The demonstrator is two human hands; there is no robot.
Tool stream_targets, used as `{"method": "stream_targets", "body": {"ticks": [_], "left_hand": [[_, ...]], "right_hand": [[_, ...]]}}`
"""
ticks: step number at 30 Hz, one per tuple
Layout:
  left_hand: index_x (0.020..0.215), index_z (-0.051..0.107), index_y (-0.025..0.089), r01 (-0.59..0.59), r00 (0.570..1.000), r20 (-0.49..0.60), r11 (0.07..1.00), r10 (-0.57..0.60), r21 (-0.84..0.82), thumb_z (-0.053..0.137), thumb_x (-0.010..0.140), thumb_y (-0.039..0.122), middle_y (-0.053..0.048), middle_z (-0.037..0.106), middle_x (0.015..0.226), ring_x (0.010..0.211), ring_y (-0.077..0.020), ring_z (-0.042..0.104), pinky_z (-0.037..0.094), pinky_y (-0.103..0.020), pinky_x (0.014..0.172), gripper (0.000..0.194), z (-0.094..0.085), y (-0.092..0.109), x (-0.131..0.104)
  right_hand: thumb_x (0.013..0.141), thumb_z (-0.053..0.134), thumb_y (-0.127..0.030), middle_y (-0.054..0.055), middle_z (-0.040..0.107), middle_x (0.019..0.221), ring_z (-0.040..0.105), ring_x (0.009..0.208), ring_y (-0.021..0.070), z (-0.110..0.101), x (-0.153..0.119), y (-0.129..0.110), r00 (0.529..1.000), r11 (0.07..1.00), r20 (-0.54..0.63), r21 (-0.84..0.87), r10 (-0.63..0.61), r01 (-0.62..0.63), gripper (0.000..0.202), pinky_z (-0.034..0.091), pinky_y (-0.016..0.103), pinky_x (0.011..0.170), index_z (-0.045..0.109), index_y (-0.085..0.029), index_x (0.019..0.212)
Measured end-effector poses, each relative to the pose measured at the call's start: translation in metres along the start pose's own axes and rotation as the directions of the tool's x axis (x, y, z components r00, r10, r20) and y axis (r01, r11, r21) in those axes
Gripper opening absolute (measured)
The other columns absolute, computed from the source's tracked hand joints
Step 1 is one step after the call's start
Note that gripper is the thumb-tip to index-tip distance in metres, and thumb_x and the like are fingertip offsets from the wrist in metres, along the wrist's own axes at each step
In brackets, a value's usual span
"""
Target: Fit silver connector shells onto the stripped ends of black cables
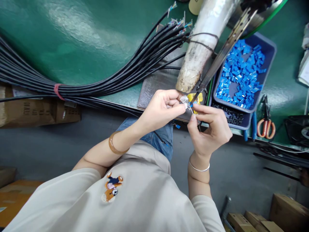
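Note:
My left hand [164,108] is closed in a pinch, with white coverings on its fingertips. At those fingertips is a small blue connector [191,104] with fine wires at its end. Across from it, my right hand [210,127] pinches a thin whitish wire [191,110], its forefinger close to the connector. A slanted metal rod [217,61] comes down from the upper right, its narrow tip right over the connector. Something yellow [191,96] lies just behind. The fingers partly hide the connector and wire ends.
A bundle of black cables [101,87] with stripped ends crosses the green table [79,38]. A wrapped duct [202,45] hangs over my hands. At right stand a bin [271,54] of blue connectors [238,77], a lower bin of black parts [229,116] and orange-handled pliers [265,125].

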State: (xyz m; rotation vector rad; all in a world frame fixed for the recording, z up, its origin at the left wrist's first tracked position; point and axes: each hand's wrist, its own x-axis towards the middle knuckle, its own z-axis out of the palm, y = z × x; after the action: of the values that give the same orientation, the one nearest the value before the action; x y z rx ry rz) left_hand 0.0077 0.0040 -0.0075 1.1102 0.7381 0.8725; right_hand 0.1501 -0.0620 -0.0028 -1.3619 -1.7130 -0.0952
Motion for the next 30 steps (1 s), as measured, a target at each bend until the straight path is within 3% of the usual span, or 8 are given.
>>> {"method": "stream_targets", "body": {"ticks": [5, 12, 18, 30], "left_hand": [[0.067, 0.054, 0.016, 0.007, 1.0, -0.016, 1.0, -0.007, 0.018, 0.06, 0.074, 0.014, 0.005, 0.036, 0.054, 0.049, -0.004, 0.03, 0.023, -0.021, 0.048, 0.01, 0.0002, 0.002, 0.0006], [0.066, 0.054, 0.016, 0.052, 0.998, 0.017, 0.998, -0.053, 0.039, 0.06, 0.073, 0.013, 0.006, 0.037, 0.052, 0.048, -0.0036, 0.029, 0.022, -0.021, 0.047, 0.01, -0.0016, 0.001, 0.0001], [0.07, 0.058, 0.016, 0.021, 1.0, 0.021, 1.0, -0.021, 0.01, 0.057, 0.075, 0.012, 0.005, 0.04, 0.055, 0.049, -0.0037, 0.031, 0.024, -0.02, 0.048, 0.006, 0.001, 0.0, -0.0006], [0.071, 0.056, 0.015, -0.032, 0.999, 0.012, 0.995, 0.031, 0.09, 0.056, 0.077, 0.012, 0.006, 0.03, 0.054, 0.048, -0.0034, 0.024, 0.019, -0.021, 0.045, 0.007, 0.0018, 0.0026, -0.0004]], "right_hand": [[0.079, 0.065, -0.01, 0.002, 0.072, 0.099, 0.07, 0.091, 0.0163, -0.001, 0.0001, -0.0014, 1.0, 1.0, 0.011, -0.009, -0.01, 0.01, 0.013, 0.06, 0.032, 0.08, 0.059, -0.021, 0.081], [0.076, 0.065, -0.007, 0.002, 0.073, 0.096, 0.071, 0.084, 0.015, -0.0009, -0.0012, -0.0013, 0.998, 0.995, 0.027, -0.078, -0.056, 0.058, 0.018, 0.058, 0.029, 0.073, 0.054, -0.021, 0.08], [0.076, 0.067, -0.006, 0.001, 0.073, 0.092, 0.071, 0.084, 0.0139, 0.0001, -0.0004, -0.0005, 0.999, 0.998, -0.002, -0.045, -0.037, 0.036, 0.018, 0.058, 0.028, 0.073, 0.057, -0.02, 0.08], [0.072, 0.069, -0.005, 0.001, 0.074, 0.095, 0.071, 0.083, 0.0149, -0.0035, 0.0019, -0.0033, 0.998, 0.995, 0.002, -0.084, -0.059, 0.059, 0.019, 0.06, 0.028, 0.072, 0.06, -0.021, 0.079]]}}
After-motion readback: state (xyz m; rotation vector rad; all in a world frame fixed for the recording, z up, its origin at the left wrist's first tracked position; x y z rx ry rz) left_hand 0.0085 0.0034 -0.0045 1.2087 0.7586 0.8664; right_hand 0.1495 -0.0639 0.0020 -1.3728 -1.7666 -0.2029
